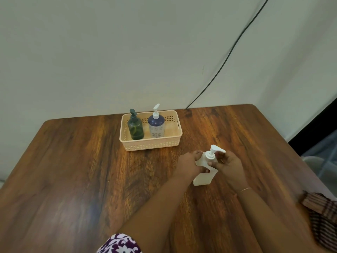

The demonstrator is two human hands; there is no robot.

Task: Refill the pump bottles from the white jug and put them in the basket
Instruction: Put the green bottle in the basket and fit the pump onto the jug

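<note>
A white jug point(202, 178) with a white pump top stands on the wooden table point(76, 179), right of centre. My left hand point(187, 166) grips the jug's body from the left. My right hand point(227, 164) is closed around the pump collar and neck from the right. Behind them sits a peach plastic basket point(151, 143). Inside it stand a dark green pump bottle point(135, 127) on the left and a blue-and-white flowered pump bottle point(156, 124) to its right. The basket's right part holds nothing.
A black cable point(228, 57) runs down the pale wall to the table's back edge. Striped cloth point(321, 212) lies at the table's right edge. A flowered sleeve point(120, 243) shows at the bottom.
</note>
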